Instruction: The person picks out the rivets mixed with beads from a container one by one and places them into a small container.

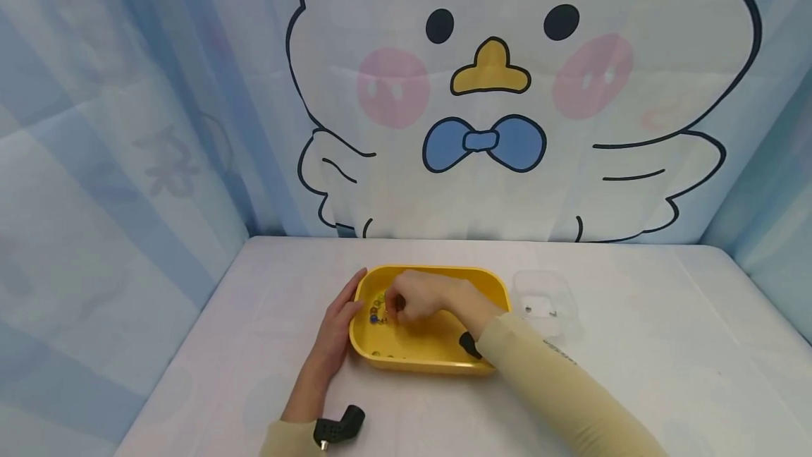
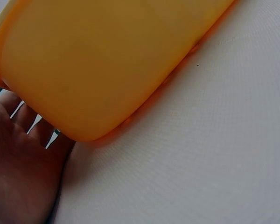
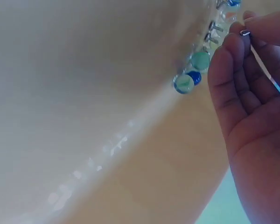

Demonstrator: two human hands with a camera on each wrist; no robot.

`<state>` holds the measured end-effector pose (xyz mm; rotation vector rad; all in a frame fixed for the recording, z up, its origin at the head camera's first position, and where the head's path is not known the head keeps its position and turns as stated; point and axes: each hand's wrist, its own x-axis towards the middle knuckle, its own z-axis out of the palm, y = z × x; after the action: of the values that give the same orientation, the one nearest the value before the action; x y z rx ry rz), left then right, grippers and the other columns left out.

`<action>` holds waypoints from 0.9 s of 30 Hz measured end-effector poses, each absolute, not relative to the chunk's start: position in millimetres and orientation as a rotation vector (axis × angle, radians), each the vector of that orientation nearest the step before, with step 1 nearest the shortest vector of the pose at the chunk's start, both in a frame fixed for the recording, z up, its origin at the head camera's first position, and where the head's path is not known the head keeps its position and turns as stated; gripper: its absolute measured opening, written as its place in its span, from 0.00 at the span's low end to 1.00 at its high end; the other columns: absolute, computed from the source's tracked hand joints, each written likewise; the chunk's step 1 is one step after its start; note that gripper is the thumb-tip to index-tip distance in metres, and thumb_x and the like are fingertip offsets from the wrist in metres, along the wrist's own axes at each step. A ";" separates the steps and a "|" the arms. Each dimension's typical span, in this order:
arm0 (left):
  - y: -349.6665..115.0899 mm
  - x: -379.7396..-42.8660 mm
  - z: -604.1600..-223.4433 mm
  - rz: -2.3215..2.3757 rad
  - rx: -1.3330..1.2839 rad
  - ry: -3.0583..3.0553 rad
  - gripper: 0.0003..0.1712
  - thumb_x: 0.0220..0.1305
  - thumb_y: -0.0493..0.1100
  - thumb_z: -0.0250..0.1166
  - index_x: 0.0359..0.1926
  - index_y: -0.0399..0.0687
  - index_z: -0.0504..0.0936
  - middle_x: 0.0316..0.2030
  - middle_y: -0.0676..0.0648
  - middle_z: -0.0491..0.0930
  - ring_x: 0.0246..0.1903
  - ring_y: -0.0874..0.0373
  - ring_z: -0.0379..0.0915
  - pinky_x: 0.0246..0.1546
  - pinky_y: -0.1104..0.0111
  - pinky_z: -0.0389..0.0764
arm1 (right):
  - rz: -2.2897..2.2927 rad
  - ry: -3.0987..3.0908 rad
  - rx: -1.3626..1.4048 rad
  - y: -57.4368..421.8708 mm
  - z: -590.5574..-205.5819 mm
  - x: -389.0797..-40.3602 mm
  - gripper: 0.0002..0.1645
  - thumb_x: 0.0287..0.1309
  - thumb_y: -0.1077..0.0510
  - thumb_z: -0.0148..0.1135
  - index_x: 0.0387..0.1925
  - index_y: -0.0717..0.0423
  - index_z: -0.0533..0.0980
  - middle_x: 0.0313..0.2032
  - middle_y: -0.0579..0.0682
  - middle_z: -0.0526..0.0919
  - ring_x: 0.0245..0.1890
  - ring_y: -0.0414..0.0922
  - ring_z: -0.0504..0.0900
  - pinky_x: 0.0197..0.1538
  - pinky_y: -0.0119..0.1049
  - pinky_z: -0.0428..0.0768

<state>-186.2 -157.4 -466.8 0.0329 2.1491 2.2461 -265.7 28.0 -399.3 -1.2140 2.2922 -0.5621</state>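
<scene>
My right hand [image 1: 415, 296] reaches into a yellow tray [image 1: 438, 344], with thumb and fingertips pinching together. In the right wrist view, a small silver metal piece [image 3: 245, 33] with a looped end shows at those fingertips. A thin bright line runs from there along the fingers; its nature is unclear. Beside the fingertips lie beads [image 3: 200, 60], clear, green and blue, with silver bits among them. From above, the beads form a curved row at the tray's left end. My left hand [image 1: 335, 330] rests with extended fingers along the tray's left outer wall, thumb at the rim.
A clear plastic container [image 1: 545, 295] with a few tiny pieces in it sits right of the tray on the white tabletop [image 1: 666, 344]. Small bits lie by the tray's near wall. A printed curtain [image 1: 488, 203] hangs behind the table.
</scene>
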 end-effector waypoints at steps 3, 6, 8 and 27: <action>-157.9 -186.5 -466.8 2.245 0.029 2.151 0.34 0.72 0.38 0.45 0.78 0.51 0.59 0.78 0.51 0.53 0.77 0.53 0.44 0.75 0.55 0.47 | -0.573 2.299 -1.213 27.1 -397.1 -265.7 0.07 0.57 0.67 0.65 0.31 0.52 0.82 0.29 0.44 0.80 0.28 0.38 0.74 0.34 0.28 0.74; -158.0 -186.3 -466.8 2.245 0.035 2.155 0.34 0.73 0.37 0.45 0.78 0.50 0.59 0.78 0.50 0.53 0.77 0.52 0.44 0.75 0.54 0.47 | -0.584 2.308 -1.197 26.6 -394.5 -264.7 0.05 0.59 0.66 0.66 0.32 0.52 0.82 0.29 0.43 0.80 0.29 0.38 0.74 0.35 0.28 0.75; -158.0 -186.1 -466.9 2.247 0.037 2.154 0.34 0.73 0.37 0.45 0.78 0.50 0.59 0.78 0.50 0.53 0.77 0.52 0.44 0.75 0.54 0.48 | -0.592 2.311 -1.191 26.9 -392.7 -263.4 0.05 0.59 0.65 0.67 0.33 0.52 0.82 0.30 0.43 0.79 0.30 0.39 0.75 0.36 0.28 0.76; -156.7 -186.1 -467.6 2.256 0.027 2.145 0.33 0.73 0.37 0.44 0.78 0.52 0.60 0.78 0.51 0.53 0.77 0.53 0.43 0.75 0.55 0.47 | -0.703 2.335 -1.217 47.3 -378.6 -265.1 0.06 0.58 0.68 0.63 0.38 0.60 0.82 0.32 0.46 0.81 0.32 0.40 0.76 0.39 0.30 0.78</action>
<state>-186.1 -156.7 -467.6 0.0270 2.1450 2.2565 -265.1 47.3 -378.6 -1.2174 2.3347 -0.7028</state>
